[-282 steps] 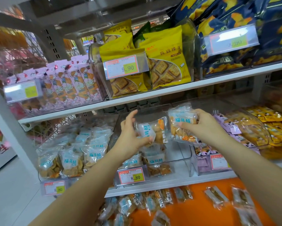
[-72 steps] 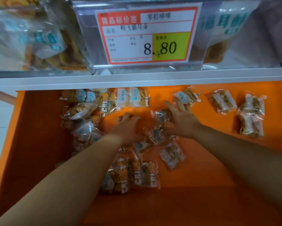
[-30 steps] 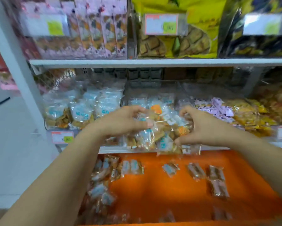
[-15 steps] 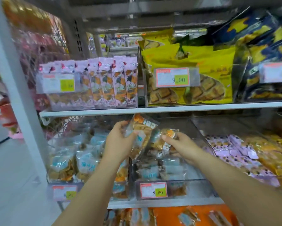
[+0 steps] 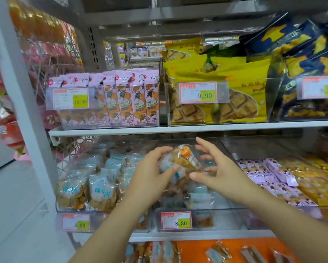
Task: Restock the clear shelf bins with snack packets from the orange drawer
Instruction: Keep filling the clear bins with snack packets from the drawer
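Clear snack packet | left hand grips it | right hand spread wide, just beside

Hands: two are showing, the left hand and the right hand.
Price tags: five are hanging on bin fronts, three in the upper row and two below.
Clear bins: three are sitting on the upper shelf, at least three on the lower one.
Yellow bags: at least three are standing.
Pink cartons: at least four are showing.
Orange drawer: one is lying open.
Snack packets: these are blurring together, so no count is possible.
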